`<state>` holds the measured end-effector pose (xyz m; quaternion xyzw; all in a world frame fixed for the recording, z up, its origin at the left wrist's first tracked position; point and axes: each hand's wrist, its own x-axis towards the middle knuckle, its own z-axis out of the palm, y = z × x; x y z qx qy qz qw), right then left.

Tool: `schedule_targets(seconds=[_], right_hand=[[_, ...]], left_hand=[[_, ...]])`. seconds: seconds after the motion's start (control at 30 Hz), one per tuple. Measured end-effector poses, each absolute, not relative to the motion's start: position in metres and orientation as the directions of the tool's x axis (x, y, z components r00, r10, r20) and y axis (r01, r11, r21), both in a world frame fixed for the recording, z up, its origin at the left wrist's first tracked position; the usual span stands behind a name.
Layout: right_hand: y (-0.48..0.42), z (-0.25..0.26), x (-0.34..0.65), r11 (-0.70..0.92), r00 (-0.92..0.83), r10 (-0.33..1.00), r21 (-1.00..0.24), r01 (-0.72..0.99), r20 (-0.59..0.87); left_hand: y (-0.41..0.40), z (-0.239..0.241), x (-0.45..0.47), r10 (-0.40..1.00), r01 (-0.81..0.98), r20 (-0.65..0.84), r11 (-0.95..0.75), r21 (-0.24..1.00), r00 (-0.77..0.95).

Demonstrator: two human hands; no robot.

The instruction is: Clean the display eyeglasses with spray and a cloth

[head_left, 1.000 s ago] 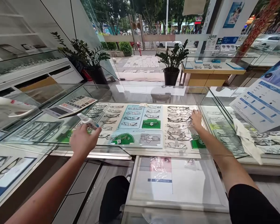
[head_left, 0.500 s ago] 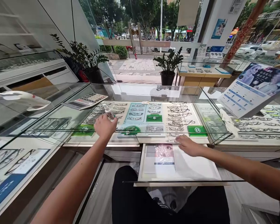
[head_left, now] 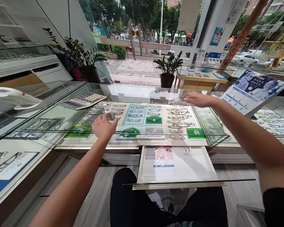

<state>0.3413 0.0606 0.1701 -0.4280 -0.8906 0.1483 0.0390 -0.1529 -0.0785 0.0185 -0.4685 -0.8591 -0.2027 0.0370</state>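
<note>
My left hand is closed around a small clear spray bottle with a white top, held upright above the glass display counter. My right hand is over the far right part of the counter, palm down. A faint, see-through thing shows by its fingertips, too indistinct to name. Under the glass are rows of eyeglasses on pale and light blue boards. Below, an open white drawer holds a printed sheet and a small clear-wrapped item.
A printed booklet lies on the glass at the left. A white device stands farther left. At the right, a blue and white calendar stand rises from the counter. Potted plants stand beyond, before the window.
My right hand has moved up and away from the drawer's back edge to the far side of the counter. The small wrapped item in the drawer now shows. My left hand keeps the spray bottle.
</note>
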Motion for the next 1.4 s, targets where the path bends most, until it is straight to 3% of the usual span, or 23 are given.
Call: schedule_targets(seconds=[0.17, 0.6, 0.77, 0.93, 1.07, 1.13, 1.23, 1.33, 1.4], right_hand=[[0.137, 0.139, 0.312, 0.460, -0.467, 0.883, -0.109, 0.881, -0.042], [0.179, 0.073, 0.291, 0.428, -0.436, 0.896, -0.090, 0.899, -0.087], [0.166, 0.080, 0.285, 0.412, -0.420, 0.906, -0.119, 0.903, -0.055], [0.119, 0.109, 0.288, 0.466, -0.459, 0.885, -0.178, 0.867, 0.083], [0.052, 0.136, 0.293, 0.625, -0.580, 0.779, -0.375, 0.685, 0.238], [0.010, 0.148, 0.292, 0.710, -0.662, 0.695, -0.412, 0.571, 0.281], [-0.052, 0.150, 0.287, 0.742, -0.778, 0.607, -0.467, 0.482, 0.163], [-0.097, 0.118, 0.284, 0.698, -0.871, 0.463, -0.537, 0.473, -0.165], [-0.111, 0.079, 0.283, 0.683, -0.840, 0.382, -0.495, 0.538, -0.386]], left_hand=[[-0.076, 0.017, -0.159, 0.786, 0.815, 0.252, 0.485, 0.316, -0.565], [-0.076, 0.019, -0.161, 0.786, 0.815, 0.245, 0.492, 0.308, -0.567], [-0.076, 0.022, -0.159, 0.785, 0.811, 0.225, 0.522, 0.264, -0.578], [-0.076, 0.024, -0.156, 0.785, 0.810, 0.223, 0.515, 0.281, -0.577], [-0.075, 0.024, -0.154, 0.782, 0.810, 0.234, 0.514, 0.282, -0.578], [-0.075, 0.024, -0.152, 0.778, 0.804, 0.222, 0.531, 0.268, -0.587], [-0.074, 0.024, -0.150, 0.782, 0.801, 0.197, 0.541, 0.255, -0.591], [-0.073, 0.025, -0.148, 0.787, 0.805, 0.194, 0.535, 0.257, -0.586], [-0.073, 0.025, -0.146, 0.787, 0.804, 0.194, 0.535, 0.259, -0.586]])
